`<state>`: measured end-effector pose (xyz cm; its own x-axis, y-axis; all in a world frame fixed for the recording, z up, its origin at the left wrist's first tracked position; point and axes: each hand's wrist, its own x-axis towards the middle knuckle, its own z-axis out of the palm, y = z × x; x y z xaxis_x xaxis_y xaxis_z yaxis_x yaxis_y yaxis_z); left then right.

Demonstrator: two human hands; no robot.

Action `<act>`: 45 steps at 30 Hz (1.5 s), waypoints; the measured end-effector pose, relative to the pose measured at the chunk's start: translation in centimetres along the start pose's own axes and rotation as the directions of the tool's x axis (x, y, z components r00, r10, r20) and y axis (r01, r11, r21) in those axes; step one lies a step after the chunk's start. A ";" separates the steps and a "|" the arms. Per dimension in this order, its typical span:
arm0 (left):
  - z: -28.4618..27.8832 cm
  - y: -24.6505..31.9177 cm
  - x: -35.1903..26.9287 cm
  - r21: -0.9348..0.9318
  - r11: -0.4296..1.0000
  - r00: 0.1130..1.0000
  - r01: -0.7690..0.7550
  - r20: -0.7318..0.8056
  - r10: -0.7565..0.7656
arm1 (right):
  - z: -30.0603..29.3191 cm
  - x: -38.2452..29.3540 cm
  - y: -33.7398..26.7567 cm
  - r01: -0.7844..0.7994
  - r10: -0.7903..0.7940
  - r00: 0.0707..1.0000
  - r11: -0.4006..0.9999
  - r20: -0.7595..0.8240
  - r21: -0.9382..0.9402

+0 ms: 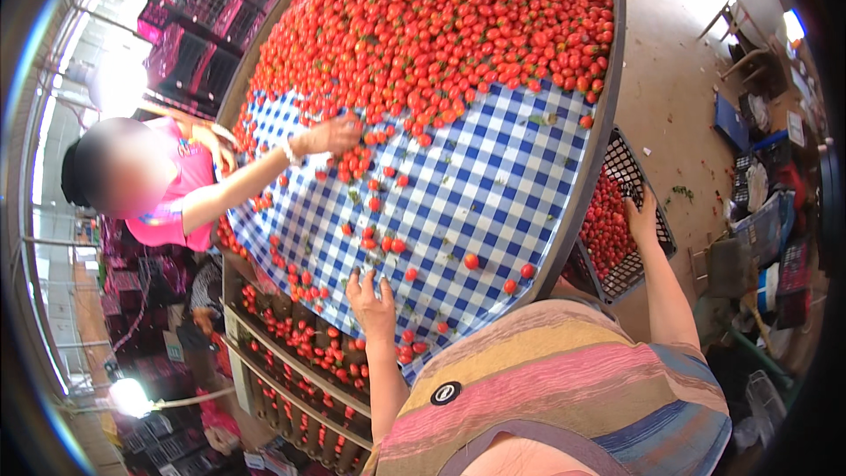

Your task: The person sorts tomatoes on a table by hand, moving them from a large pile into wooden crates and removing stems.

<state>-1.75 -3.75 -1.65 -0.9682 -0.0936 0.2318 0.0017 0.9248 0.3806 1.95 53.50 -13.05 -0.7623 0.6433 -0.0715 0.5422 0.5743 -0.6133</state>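
My left hand [373, 301] hovers over the near edge of the blue-and-white checked cloth [502, 178], fingers apart and holding nothing. A few loose cherry tomatoes [383, 241] lie on the cloth just beyond it. To the right of the sorting table, my right hand [642, 215] grips the side wall of a black plastic crate [628, 281]. Red cherry tomatoes [605, 228] partly fill that crate. On the far part of the cloth spreads a large heap of cherry tomatoes [436, 33], some with green stems.
Across the left side, a co-worker's hand [337, 134] reaches into the tomatoes. A raised rim [611, 73] borders the table. Sorting rollers [291, 337] carrying tomatoes sit at the lower left. Stacked crates [198, 13] stand behind; bins and a chair [753, 20] are at right.
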 end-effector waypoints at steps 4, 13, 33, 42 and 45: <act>-0.9 5.4 7.1 -0.095 0.965 0.969 -0.246 -0.015 0.245 | -5.4 4.9 -11.9 0.394 -0.364 0.889 0.917 -0.278 0.059; 4.7 18.8 32.3 -0.036 0.835 0.834 -0.549 0.050 0.550 | -0.1 30.2 -25.0 0.583 -0.632 0.716 0.775 -0.295 -0.245; 18.8 24.4 59.4 0.138 0.935 0.862 -0.326 0.450 0.234 | 11.1 51.9 -33.0 0.265 -0.547 0.764 0.750 0.342 0.607; 17.0 18.1 49.2 -0.229 0.902 0.682 -0.366 0.594 0.427 | 20.6 32.0 -38.7 0.212 -0.600 0.493 0.785 0.630 0.582; 14.3 12.0 43.5 -0.245 0.930 0.676 -0.274 0.639 0.367 | 22.5 22.2 -39.0 0.315 -0.798 0.355 0.593 0.488 0.741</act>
<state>-47.43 8.51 0.21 -0.8137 0.5116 -0.2758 0.3276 0.7956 0.5096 -44.04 33.97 -8.37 -0.8753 -0.4769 0.0804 -0.1808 0.1685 -0.9690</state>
